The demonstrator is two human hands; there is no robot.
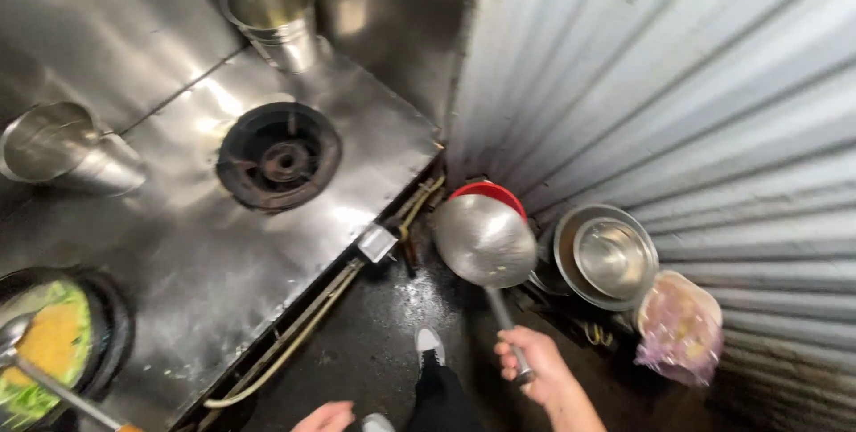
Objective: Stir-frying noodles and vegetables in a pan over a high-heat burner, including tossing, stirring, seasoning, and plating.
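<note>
Right hand [528, 356] clamped on handle of steel ladle [484, 239], bowl held over red bucket [489, 191], right of desk [205, 254]. Left hand [325, 417] at near edge, mostly cut off; grip cannot tell. Hands well apart. One burner ring [279, 156] mid-desk. Two steel pots: far [271, 11], left [62, 147]. One wok with yellow-green food [49, 343] near left. Stacked steel bowls [608, 256] plus one clear plastic bag [679, 328] right, against corrugated wall [695, 84].
</note>
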